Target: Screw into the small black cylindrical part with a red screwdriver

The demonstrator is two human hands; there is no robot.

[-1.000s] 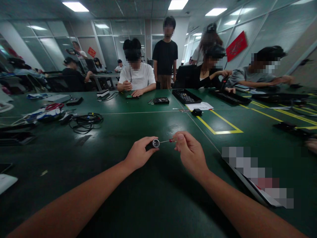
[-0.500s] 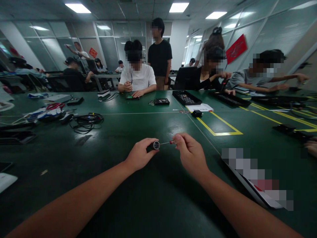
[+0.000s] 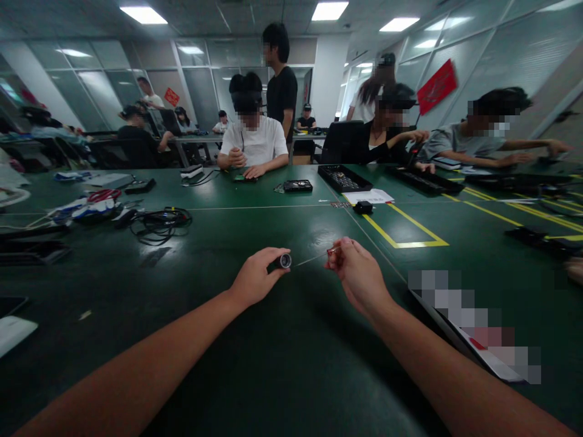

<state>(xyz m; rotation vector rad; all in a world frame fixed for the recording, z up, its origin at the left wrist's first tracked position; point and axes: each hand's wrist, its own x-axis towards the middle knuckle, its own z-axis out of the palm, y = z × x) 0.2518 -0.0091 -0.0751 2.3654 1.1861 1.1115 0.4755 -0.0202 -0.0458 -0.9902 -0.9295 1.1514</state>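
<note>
At the far left edge a white flat thing (image 3: 13, 335) is cut off by the side of the picture. Behind it lie dark flat things (image 3: 31, 250), too dim to tell what they are. Next comes a bundle of red, blue and white wires (image 3: 88, 205), then a heap of black cables (image 3: 158, 222). All of it rests on the big green table (image 3: 255, 376).

In the middle, just above the table, the left hand (image 3: 254, 280) has its fingers curled tight round a small black tube (image 3: 283, 261) with a shiny round end. A thin metal pin (image 3: 310, 259) sticks out of that end and slants up to the right. The right hand (image 3: 359, 276) pinches the pin's red tip between thumb and fingertips, and they hide most of the tip.

Across the table sits a person in a white shirt (image 3: 255, 144), with a black box (image 3: 297, 186) near. Further right are a black tray (image 3: 342, 178), a white paper (image 3: 370, 196), a little black block (image 3: 363, 207) and yellow tape lines (image 3: 412, 244).

At the right a flat thing (image 3: 464, 315) is blurred into squares, so I cannot tell what it is. At the far right edge, part of another person's hand (image 3: 574, 268) is cut off.
</note>
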